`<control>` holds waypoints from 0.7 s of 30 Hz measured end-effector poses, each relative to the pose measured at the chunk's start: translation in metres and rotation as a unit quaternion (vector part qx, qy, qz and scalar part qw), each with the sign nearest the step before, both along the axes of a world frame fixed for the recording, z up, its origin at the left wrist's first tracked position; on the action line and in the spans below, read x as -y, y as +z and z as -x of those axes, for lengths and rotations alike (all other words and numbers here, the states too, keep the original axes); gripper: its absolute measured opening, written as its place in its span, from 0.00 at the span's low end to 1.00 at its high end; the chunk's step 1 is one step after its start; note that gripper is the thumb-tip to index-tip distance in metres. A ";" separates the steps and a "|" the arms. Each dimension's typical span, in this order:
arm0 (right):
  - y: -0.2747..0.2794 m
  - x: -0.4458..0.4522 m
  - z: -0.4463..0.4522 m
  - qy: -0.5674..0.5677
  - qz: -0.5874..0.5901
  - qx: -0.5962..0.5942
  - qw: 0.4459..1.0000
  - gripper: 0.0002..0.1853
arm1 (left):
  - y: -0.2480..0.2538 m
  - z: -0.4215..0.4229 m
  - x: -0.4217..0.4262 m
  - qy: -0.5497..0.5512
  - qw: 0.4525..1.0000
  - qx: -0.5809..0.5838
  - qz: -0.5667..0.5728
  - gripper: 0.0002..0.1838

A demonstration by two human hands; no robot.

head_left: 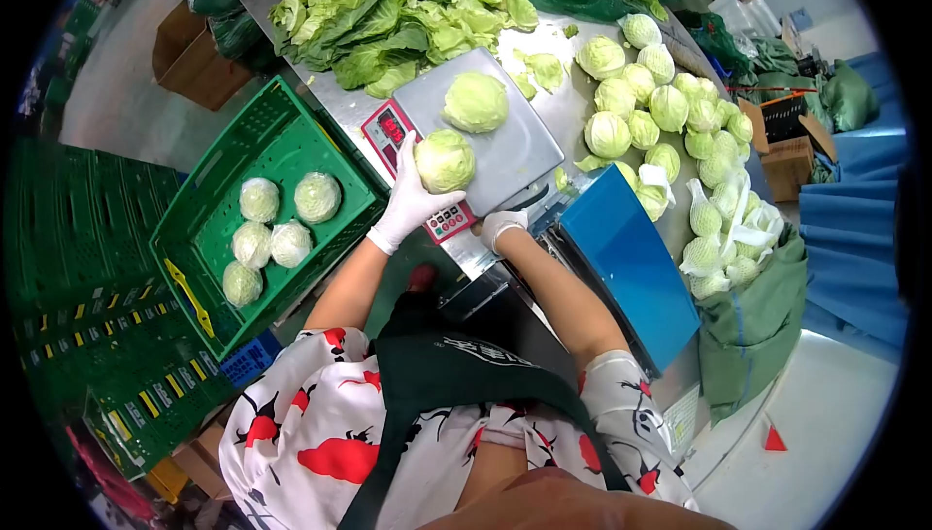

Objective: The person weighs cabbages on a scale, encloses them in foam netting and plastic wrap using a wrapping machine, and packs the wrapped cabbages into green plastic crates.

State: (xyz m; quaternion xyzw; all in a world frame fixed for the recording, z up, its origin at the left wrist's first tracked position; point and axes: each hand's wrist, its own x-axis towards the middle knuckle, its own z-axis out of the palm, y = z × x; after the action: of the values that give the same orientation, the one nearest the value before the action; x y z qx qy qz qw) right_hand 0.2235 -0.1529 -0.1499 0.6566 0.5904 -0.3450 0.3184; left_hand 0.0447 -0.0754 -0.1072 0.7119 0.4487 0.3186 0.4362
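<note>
My left hand [417, 197], in a white glove, is closed around the side of a pale green cabbage [446, 160] at the near edge of a scale [524, 147]. Whether that cabbage rests on the plate or is held just above it, I cannot tell. A second cabbage [476, 102] sits on the plate farther back. Beside the red display [391, 126], my left fingers cover part of the panel. My right hand [505, 227], also gloved, is low by the scale's near corner, its fingers curled on a thin dark tool [532, 200] that is mostly hidden.
A green crate [209, 200] at left holds several wrapped cabbages. Loose leaves [388, 20] are heaped at the back. Several cabbages [668, 108] lie on the right, some in white netting. A blue box-like surface [626, 263] stands right of my right arm, near a green sack [748, 336].
</note>
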 end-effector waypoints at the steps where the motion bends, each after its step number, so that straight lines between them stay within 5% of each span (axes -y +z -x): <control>1: -0.015 0.000 -0.003 -0.008 -0.008 -0.004 1.000 0.22 | 0.002 0.001 0.002 -0.007 1.000 0.004 0.009 0.67; 4: -0.056 -0.004 -0.014 -0.026 0.005 -0.051 0.998 0.27 | 0.001 0.004 0.000 -0.004 1.000 0.007 0.009 0.65; 10: -0.040 -0.013 -0.022 -0.007 0.046 -0.038 0.998 0.26 | -0.012 0.007 -0.007 0.016 1.000 0.012 -0.018 0.60; 11: -0.013 -0.013 -0.017 -0.162 0.025 -0.032 0.986 0.25 | -0.013 0.008 -0.008 0.015 0.999 0.013 -0.030 0.60; 14: 0.004 -0.010 -0.019 -0.016 0.015 0.028 0.999 0.24 | -0.021 0.010 -0.004 0.032 0.998 0.049 -0.016 0.56; 19: 0.005 -0.013 -0.008 -0.091 -0.007 0.089 0.992 0.27 | -0.031 0.006 0.008 0.011 0.993 0.119 0.024 0.55; 21: -0.002 -0.009 -0.001 -0.025 -0.003 0.167 0.986 0.29 | -0.036 0.005 0.007 0.012 0.989 0.140 0.054 0.54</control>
State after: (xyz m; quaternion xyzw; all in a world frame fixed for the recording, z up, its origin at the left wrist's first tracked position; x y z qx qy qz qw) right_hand 0.2249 -0.1434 -0.1524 0.7203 0.5135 -0.2363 0.4021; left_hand 0.0397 -0.0819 -0.1428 0.6301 0.4089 0.3953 0.5287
